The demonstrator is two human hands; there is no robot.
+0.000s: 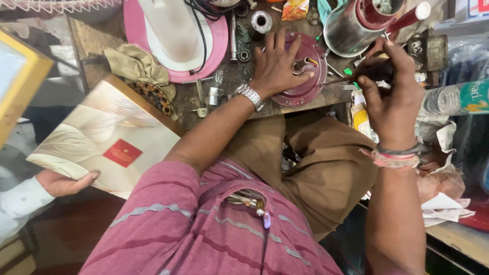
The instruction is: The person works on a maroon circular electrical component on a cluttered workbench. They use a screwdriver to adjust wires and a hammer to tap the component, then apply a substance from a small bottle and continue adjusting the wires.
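My left hand (277,63) lies flat on a round maroon metal plate (311,84) on the workbench, pressing it down, with a metal watch (250,95) on the wrist. A small fitting with wires (301,64) sticks up from the plate's middle, just beside my fingers. My right hand (389,89) grips a dark-handled screwdriver (374,71); its thin shaft reaches left toward the plate's centre. Thread bands wrap that wrist.
The cluttered bench (97,40) carries a pink and white appliance base (175,35), a steel jar with a maroon part (356,23), cloth rags (137,63) and small metal parts. Another person's hand (63,182) holds a large cream box (109,140) at left. Plastic bags lie at right.
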